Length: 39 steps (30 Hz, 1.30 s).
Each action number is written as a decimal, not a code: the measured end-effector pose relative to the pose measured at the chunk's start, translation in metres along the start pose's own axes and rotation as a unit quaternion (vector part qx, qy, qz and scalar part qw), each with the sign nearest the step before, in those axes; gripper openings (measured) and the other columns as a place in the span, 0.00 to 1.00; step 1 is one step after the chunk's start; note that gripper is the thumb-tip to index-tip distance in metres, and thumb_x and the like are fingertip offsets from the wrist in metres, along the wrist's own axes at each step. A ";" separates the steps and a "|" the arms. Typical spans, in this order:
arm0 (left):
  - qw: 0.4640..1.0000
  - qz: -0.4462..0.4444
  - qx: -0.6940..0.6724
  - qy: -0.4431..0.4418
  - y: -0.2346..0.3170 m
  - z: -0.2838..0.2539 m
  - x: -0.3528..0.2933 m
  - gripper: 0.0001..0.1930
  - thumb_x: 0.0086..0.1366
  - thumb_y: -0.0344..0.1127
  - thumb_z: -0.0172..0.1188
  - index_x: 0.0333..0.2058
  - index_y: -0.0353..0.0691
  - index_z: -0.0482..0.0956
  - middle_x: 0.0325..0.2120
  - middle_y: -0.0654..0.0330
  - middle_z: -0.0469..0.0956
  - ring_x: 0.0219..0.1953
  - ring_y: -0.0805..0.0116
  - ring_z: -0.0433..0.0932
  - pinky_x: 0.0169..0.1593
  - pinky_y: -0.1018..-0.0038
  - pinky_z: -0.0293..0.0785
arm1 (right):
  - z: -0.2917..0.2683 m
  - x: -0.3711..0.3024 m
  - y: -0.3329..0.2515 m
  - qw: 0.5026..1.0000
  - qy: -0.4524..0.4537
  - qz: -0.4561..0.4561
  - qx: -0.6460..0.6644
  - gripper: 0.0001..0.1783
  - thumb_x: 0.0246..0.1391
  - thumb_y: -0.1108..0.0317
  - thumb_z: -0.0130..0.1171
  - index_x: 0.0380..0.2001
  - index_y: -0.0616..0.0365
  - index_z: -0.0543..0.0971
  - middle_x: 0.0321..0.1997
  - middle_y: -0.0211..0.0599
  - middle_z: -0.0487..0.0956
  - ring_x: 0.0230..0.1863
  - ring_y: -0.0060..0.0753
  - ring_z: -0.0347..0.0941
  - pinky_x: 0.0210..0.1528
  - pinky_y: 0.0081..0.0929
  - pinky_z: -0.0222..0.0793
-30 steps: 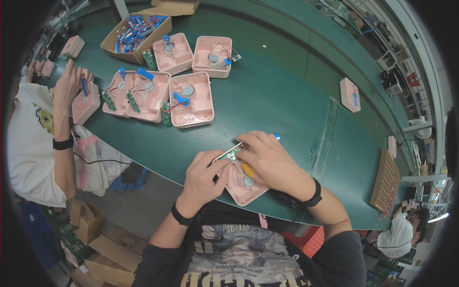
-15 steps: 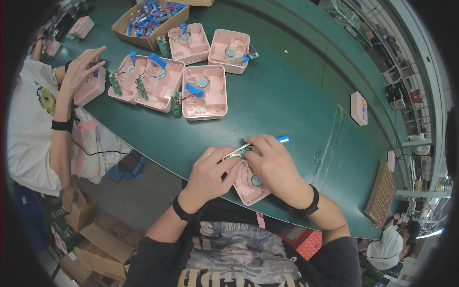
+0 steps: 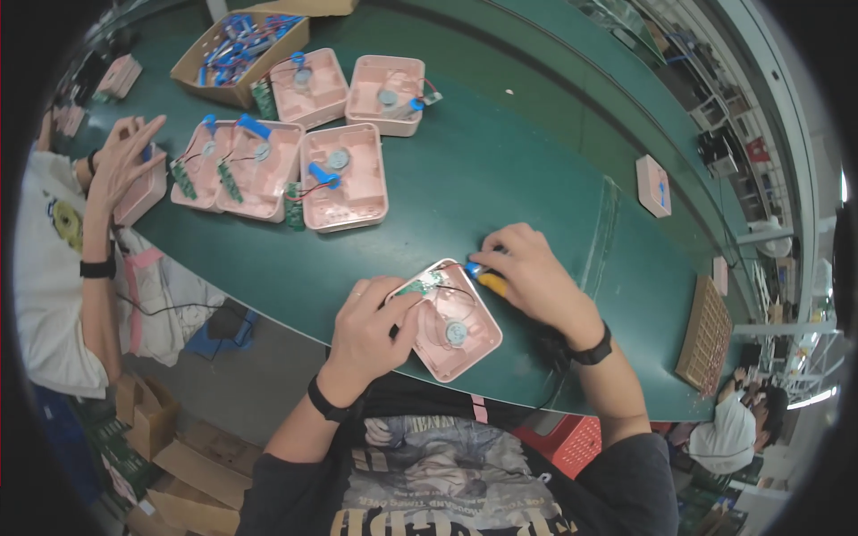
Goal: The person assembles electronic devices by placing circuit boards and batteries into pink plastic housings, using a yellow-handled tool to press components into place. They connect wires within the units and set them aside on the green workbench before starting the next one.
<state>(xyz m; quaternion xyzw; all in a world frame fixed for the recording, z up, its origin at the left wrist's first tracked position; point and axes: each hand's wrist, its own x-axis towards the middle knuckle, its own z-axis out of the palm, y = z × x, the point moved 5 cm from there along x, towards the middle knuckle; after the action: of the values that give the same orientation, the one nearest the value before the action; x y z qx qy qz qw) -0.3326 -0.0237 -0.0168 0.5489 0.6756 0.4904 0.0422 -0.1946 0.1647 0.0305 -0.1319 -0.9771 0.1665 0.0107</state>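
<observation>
— What is hidden at the grip?

— Part of the small green circuit board [image 3: 413, 288] is covered by the left hand [image 3: 371, 329], whose fingers are closed on the near-left edge of the pink open housing [image 3: 451, 322]. Right of it, a yellow-handled tool [image 3: 490, 282] is clasped in the right hand [image 3: 529, 275]; its tip cannot be made out.

— And around?

— Beyond the grip, more pink housings [image 3: 344, 177] and a cardboard box [image 3: 239, 54] are laid on the green table [image 3: 500, 170]. A co-worker's hand [image 3: 125, 161] is seen far left.
</observation>
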 end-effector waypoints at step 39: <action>1.000 -0.004 0.015 -0.007 0.001 0.004 -0.002 0.11 0.58 0.23 0.68 0.41 0.37 0.88 0.40 0.52 0.83 0.40 0.47 0.81 0.49 0.58 0.80 | 0.031 -0.062 -0.058 0.979 0.072 0.090 0.166 0.22 0.61 0.65 0.70 0.59 0.53 0.85 0.79 0.57 0.64 0.83 0.73 0.48 0.79 0.59 0.53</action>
<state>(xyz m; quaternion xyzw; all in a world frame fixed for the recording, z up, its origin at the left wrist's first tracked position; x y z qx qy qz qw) -0.3289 -0.0229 -0.0192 0.5502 0.6845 0.4765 0.0404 -0.1516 0.0857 0.0221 -0.2271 -0.9166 0.3171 0.0874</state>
